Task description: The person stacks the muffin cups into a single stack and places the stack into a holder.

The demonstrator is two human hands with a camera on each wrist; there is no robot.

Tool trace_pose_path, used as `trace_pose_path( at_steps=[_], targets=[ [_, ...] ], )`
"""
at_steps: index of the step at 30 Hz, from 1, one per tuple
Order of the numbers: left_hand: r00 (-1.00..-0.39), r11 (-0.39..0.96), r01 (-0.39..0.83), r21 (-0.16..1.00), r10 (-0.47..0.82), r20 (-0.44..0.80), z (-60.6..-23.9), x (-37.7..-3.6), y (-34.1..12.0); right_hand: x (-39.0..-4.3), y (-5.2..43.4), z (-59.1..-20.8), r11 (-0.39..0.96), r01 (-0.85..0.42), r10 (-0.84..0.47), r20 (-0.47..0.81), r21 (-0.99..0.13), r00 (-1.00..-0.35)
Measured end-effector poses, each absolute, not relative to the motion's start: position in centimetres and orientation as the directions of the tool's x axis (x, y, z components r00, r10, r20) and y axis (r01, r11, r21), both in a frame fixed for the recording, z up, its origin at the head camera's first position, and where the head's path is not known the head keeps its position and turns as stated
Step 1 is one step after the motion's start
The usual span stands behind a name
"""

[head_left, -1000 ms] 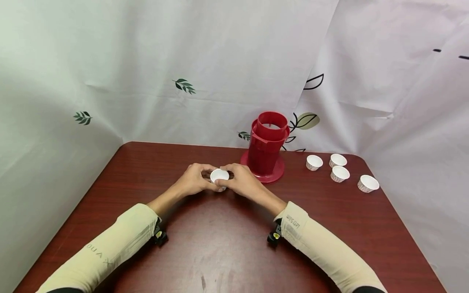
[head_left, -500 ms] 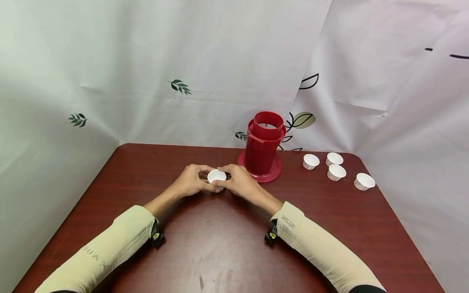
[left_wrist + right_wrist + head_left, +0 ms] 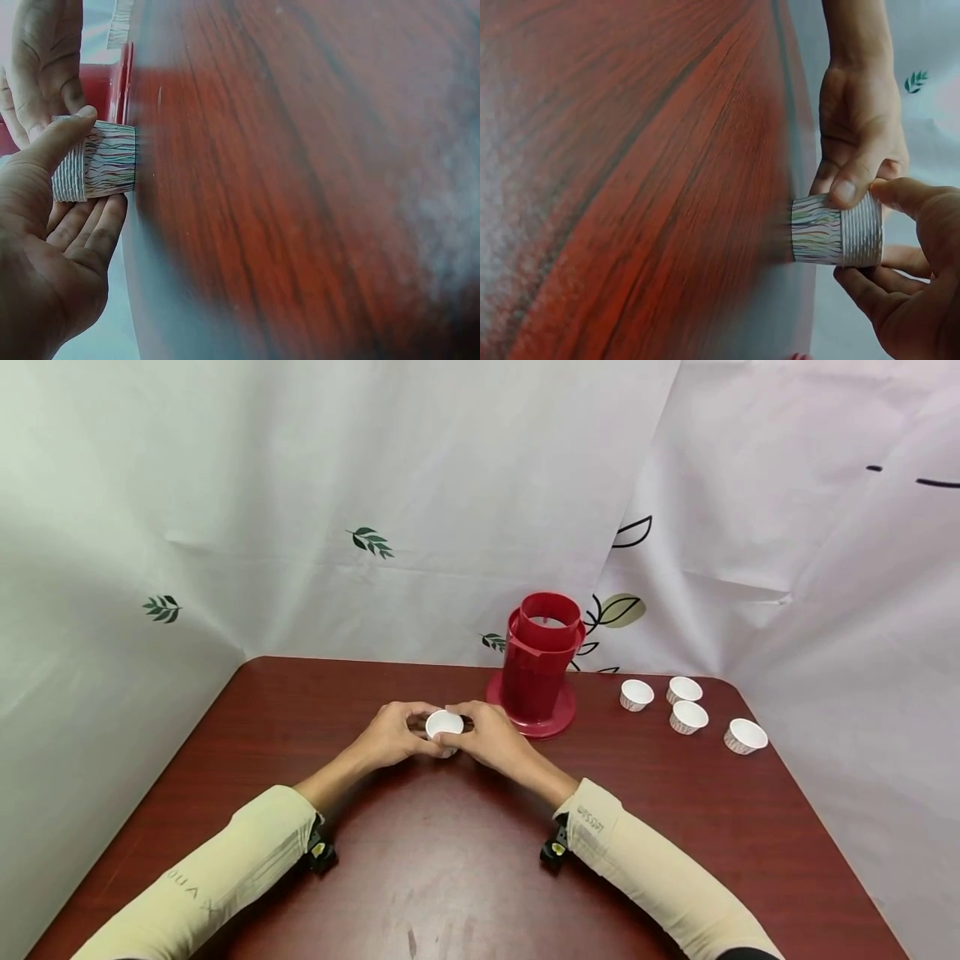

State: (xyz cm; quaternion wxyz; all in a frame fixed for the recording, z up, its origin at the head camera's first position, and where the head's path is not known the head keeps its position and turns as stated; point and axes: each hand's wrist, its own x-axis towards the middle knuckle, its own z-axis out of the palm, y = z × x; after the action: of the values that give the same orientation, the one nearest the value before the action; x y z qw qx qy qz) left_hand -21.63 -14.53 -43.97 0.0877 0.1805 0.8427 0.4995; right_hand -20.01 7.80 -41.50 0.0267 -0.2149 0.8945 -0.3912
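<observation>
Both hands meet mid-counter (image 3: 465,860), left hand (image 3: 390,739) and right hand (image 3: 491,739) each pinching the same small paper cup (image 3: 444,727) from opposite sides, cup base down on or just above the wood. Head view only gives the cup's white inside and round rim. Wrist views add the outside: pleated wall with thin coloured wavy lines (image 3: 101,161) (image 3: 836,229), thumbs pressed on the rim, fingers curled under and behind. Left wrist view catches a red edge behind the cup; head view shows that is the red dispenser (image 3: 542,664) on its round base, just right of the hands. Count: one held cup, four loose cups (image 3: 686,708) grouped at far right of the counter, one dispenser. White leaf-print curtain (image 3: 300,510) behind.
</observation>
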Motion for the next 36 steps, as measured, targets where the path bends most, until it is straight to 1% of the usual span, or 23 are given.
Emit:
trace_pose_path(
  at_steps=[7,13,19,24,36],
  targets=[
    [-0.916,0.429,0.225,0.875,0.399,0.039,-44.1,-21.6,-14.3,-19.8,8.1,-42.0,0.607,-0.357,-0.385,0.13,-0.71,-0.914],
    [-0.916,0.416,0.229,0.88,0.398,0.05,-44.2,-21.6,-14.0,-19.4,8.7,-41.9,0.579,-0.302,-0.337,0.115,-0.757,-0.935],
    [-0.913,0.412,0.244,0.878,0.404,0.065,-44.2,-21.5,-14.1,-19.1,9.6,-41.7,0.533,-0.275,-0.333,0.1,-0.8,-0.938],
    [-0.918,0.393,0.234,0.889,0.39,0.07,-44.1,-21.5,-14.2,-19.0,10.4,-41.6,0.525,-0.254,-0.321,0.087,-0.812,-0.943],
    [-0.922,0.345,0.248,0.905,0.37,0.112,-44.2,-21.6,-13.9,-18.5,12.3,-41.4,0.506,-0.265,-0.311,0.113,-0.821,-0.944]
  ],
)
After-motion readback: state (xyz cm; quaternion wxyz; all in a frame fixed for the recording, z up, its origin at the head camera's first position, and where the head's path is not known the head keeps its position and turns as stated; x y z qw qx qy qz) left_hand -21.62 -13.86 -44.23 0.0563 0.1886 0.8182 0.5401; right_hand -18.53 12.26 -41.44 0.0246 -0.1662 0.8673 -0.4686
